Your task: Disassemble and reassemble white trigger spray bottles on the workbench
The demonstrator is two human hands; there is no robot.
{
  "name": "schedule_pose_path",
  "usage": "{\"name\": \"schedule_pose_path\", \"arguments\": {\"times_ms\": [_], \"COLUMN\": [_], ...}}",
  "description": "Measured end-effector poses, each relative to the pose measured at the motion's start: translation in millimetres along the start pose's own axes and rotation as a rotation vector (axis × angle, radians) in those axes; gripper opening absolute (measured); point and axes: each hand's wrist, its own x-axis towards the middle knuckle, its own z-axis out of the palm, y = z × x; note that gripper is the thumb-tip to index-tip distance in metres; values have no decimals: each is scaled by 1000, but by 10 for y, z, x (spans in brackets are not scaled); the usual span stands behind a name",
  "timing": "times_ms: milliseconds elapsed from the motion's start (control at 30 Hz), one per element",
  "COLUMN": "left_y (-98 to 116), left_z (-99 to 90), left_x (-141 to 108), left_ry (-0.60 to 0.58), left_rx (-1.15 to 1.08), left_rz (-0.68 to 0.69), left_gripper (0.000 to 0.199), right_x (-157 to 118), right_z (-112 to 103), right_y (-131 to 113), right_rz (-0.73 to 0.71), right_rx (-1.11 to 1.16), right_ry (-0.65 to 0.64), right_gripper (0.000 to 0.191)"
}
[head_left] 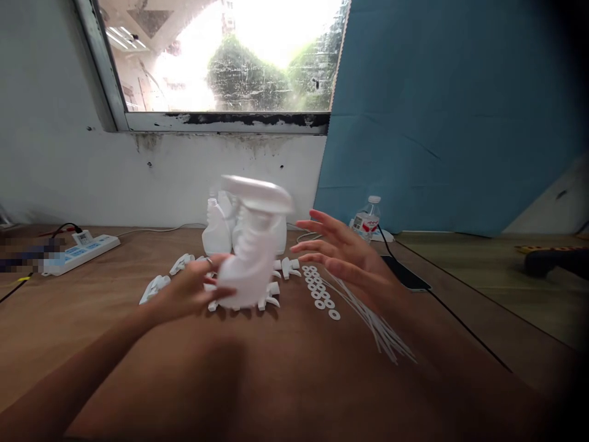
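Note:
My left hand [197, 285] grips a white plastic spray bottle [248, 264] low on its body and holds it above the table. A white spray head [257, 195] sits at the top of it; bottle and head are smeared by motion. My right hand [340, 248] is open to the right of the bottle, its fingers stretched toward it and apart from it. Several white trigger sprayers [289, 267] lie on the table behind and below the held bottle, partly hidden by it. White ring washers [317, 294] are laid in rows near my right hand, beside a bundle of thin white tubes [377, 325].
More white bottles [216, 230] stand against the wall. A power strip [83, 253] lies at the left. A clear drink bottle [368, 218] and a dark phone [407, 273] with a cable are at the right. A blue sheet [442, 123] hangs beside the window.

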Motion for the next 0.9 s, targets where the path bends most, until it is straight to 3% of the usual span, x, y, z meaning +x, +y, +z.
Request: {"name": "schedule_pose_path", "arguments": {"times_ms": [100, 167, 233, 333, 500, 667, 767, 900], "left_y": [-539, -929, -1287, -1702, -2123, -2424, -2542, -2596], "left_z": [-528, -902, -1224, -1533, -1678, -1697, -1682, -1654], "left_x": [-101, -217, -363, -586, -803, -799, -763, -703], "left_ry": [336, 502, 596, 709, 821, 903, 891, 811], "left_rx": [206, 493, 685, 761, 668, 610, 602, 596], "left_rz": [-280, -496, -644, -826, -990, -968, -943, -1034], "left_gripper": [69, 70, 70, 79, 92, 90, 78, 53], "right_x": [-125, -221, -306, -381, -367, -371, -385, -374], "right_z": [-223, -389, -537, -682, -777, -876, -900, -871], "right_y": [111, 245, 413, 664, 915, 1027, 1068, 1085], "right_rz": [37, 82, 108, 145, 201, 212, 228, 241], "right_rx": [-109, -184, -246, -300, -330, -277, -280, -336], "right_ry": [116, 182, 233, 343, 524, 592, 598, 577], "right_gripper": [51, 46, 43, 39, 29, 23, 23, 23]}}
